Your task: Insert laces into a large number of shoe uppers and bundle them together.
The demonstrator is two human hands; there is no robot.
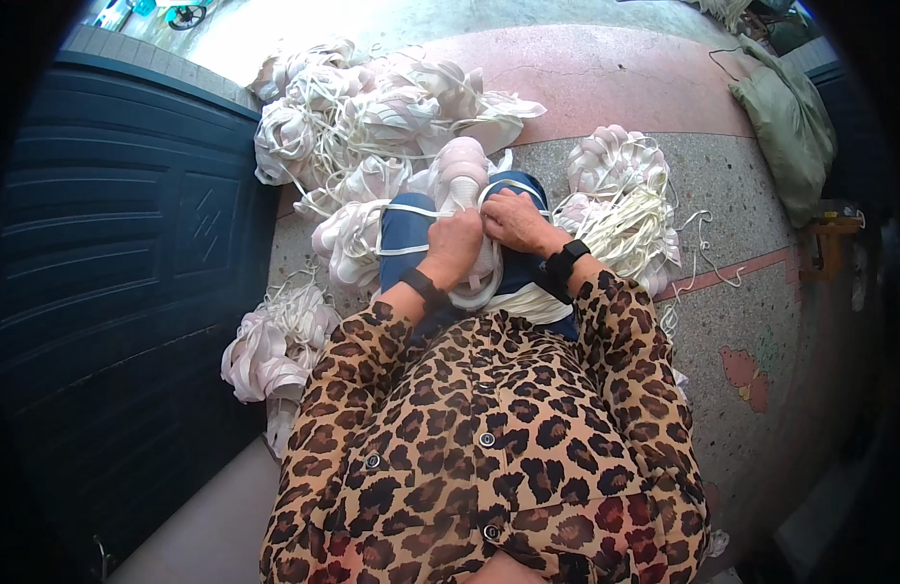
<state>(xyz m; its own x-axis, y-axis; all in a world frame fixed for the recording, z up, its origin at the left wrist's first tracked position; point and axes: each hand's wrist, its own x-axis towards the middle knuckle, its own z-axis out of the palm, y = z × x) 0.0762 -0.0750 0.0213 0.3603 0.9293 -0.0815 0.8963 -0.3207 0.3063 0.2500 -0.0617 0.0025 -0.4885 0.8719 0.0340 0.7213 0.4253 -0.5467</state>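
Note:
A pale pink and white shoe upper [462,164] lies lengthwise on my lap, between my blue-trousered thighs, its toe pointing away from me. Over its middle, my left hand [454,243] is closed in a pinch on a white shoelace [411,208], which loops across my left thigh. My right hand [518,222] is closed too, fingertips pressed together beside the left at the shoe's lacing. Another stretch of white lace [520,183] curves over my right thigh from that hand. The fingers cover the eyelets, so the exact grip on the lace ends is hidden.
A big heap of pale uppers with laces [382,107] lies ahead to the left. A smaller pile [280,341] sits by the dark blue door [129,243]. On the right are more uppers [615,161], a bundle of loose laces [630,234] and a greenish sack [781,127].

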